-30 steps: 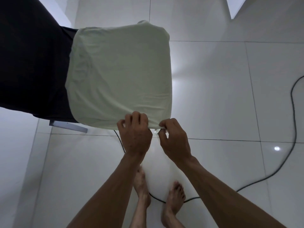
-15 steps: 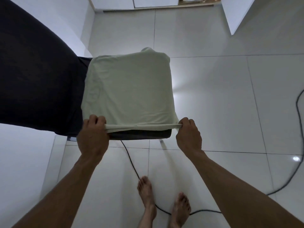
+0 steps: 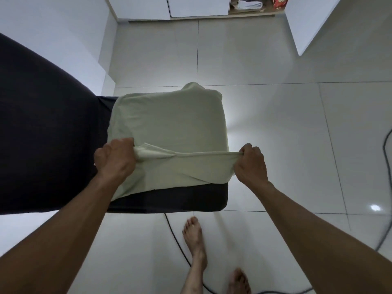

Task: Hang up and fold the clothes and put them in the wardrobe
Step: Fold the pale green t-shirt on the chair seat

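A pale green garment (image 3: 169, 124) lies spread over a dark cushioned seat (image 3: 169, 200) in the middle of the view. My left hand (image 3: 115, 158) grips its near left corner, bunched in the fist. My right hand (image 3: 250, 164) pinches the near right corner. The near edge is stretched taut between both hands and lifted back over the cloth, so a fold lies across its near part. At the top, the wardrobe (image 3: 199, 7) stands with one compartment open, showing folded clothes (image 3: 248, 5).
A dark fabric surface (image 3: 42, 134) fills the left side, joined to the seat. A black cable (image 3: 180, 240) runs over the white tiled floor past my bare feet (image 3: 195, 236) and curves along the right edge. A white cabinet corner (image 3: 305, 24) juts in at upper right.
My hands moved apart from the middle of the near edge to its two corners, then lifted that edge up and back over the garment. The view tilted up, revealing the wardrobe.
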{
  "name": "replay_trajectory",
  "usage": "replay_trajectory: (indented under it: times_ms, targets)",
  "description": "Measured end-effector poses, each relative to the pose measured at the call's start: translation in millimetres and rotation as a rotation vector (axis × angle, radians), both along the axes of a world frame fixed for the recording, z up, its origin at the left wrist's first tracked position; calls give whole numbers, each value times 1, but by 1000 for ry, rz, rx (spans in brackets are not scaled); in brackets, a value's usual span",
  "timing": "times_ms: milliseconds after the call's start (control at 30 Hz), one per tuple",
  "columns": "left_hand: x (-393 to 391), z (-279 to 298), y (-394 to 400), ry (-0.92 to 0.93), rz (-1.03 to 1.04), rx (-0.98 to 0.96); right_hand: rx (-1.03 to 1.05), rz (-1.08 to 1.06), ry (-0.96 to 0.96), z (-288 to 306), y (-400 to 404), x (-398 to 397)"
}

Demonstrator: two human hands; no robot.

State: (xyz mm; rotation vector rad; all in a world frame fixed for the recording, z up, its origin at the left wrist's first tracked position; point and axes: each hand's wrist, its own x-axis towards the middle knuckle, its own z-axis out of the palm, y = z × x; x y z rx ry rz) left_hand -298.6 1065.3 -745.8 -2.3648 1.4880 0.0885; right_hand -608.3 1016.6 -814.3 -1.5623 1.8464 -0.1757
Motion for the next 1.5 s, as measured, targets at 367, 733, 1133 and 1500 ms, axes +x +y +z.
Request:
replay_trajectory:
  times_ms: [367,733,1133,1500]
  targets:
    - [61,-39,-88,320,347,-265,-113,152,197,-11,-78,54]
    - [66,-51,67,629,657,-162,-127,647,138,1,-50,190]
    - [100,-59,95,1000,825,-180,149,442,-163,0,-84,251]
    - [93,-66,83,808,1001,-198,150,492,-277,0,-96,238]
